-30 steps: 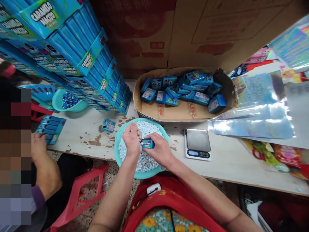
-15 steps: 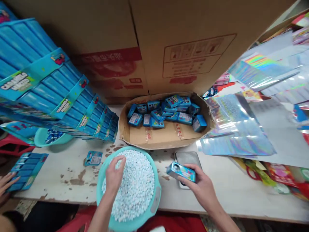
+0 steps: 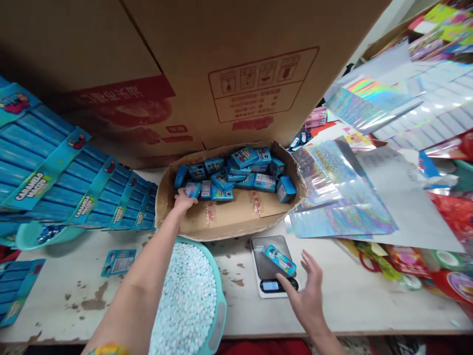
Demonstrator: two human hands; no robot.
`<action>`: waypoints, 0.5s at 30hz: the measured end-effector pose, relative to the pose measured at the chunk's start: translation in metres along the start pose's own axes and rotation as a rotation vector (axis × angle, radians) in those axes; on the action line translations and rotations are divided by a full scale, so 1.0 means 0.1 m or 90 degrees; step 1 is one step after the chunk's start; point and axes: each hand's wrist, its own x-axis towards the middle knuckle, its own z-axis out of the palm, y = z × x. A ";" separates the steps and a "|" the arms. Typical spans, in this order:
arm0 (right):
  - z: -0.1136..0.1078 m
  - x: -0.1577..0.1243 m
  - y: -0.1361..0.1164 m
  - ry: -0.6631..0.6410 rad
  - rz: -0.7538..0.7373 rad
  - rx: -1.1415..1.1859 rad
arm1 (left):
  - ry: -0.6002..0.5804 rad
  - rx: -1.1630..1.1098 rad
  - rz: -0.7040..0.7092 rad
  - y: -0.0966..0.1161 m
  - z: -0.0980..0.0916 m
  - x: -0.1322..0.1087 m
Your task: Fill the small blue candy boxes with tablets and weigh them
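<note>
My left hand (image 3: 183, 201) reaches into a low cardboard tray (image 3: 236, 229), its thumb and fingers around the near left end of a small blue candy box (image 3: 192, 189). Several more such boxes lie jumbled in that tray. Over at the right, my right hand (image 3: 306, 291) is open, thumb and fingers apart. Beside it another blue candy box (image 3: 281, 261) lies on a small digital scale (image 3: 264, 251) with a lit display. A turquoise basin (image 3: 219, 296) full of pale blue candy pellets (image 3: 188, 296) stands below my left forearm, which covers part of it.
Stacked blue display cartons (image 3: 55, 167) rise at the left, near a small turquoise bowl (image 3: 27, 239). A flattened blue box (image 3: 118, 262) lies on the table. Large cardboard boxes (image 3: 177, 49) stand behind. Shiny holographic sheets (image 3: 343, 197) and colourful packets (image 3: 410, 261) spread over the right.
My left hand has gone from above the pellets up into the cardboard tray, onto a box there. My right hand has let go of its candy box, which now lies on the scale.
</note>
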 end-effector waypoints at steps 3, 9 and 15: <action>-0.11 -0.01 -0.24 0.089 -0.074 -0.026 | -0.071 -0.179 0.083 -0.05 -0.17 -0.46; 0.16 0.05 -0.98 -0.070 -0.125 0.147 | -0.324 -0.667 0.263 -0.30 -0.41 -1.82; 0.61 -0.18 -1.68 -0.290 0.205 0.472 | -0.165 -0.504 0.339 -0.64 -0.05 -2.64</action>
